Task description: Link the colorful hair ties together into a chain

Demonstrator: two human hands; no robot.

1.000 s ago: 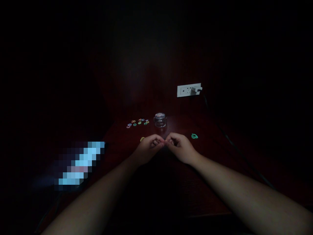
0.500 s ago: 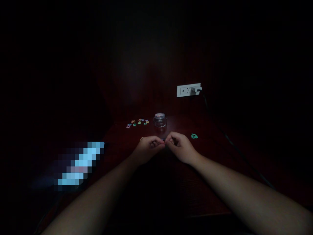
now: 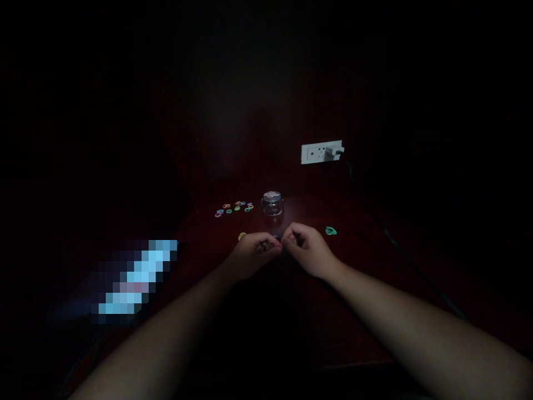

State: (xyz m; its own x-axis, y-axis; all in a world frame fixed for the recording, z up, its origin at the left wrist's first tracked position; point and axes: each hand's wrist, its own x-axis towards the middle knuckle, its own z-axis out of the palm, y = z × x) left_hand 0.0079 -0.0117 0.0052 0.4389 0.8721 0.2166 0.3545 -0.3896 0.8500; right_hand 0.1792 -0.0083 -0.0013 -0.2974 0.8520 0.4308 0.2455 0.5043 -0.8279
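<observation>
Our left hand [image 3: 252, 253] and right hand [image 3: 306, 250] meet fingertip to fingertip, pinching a small dark ring [image 3: 277, 238] just before the glass jar [image 3: 272, 204] on the table [image 3: 358, 311].

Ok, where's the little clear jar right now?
In the head view the clear jar stands on the dark red table, just beyond the two hands, with the scattered coloured rings to its left.

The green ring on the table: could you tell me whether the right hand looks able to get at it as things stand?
Probably yes. The green ring lies alone on the table just beside the right hand, with nothing between them. That hand's fingertips are pinched against the left hand on something too small to identify.
</observation>
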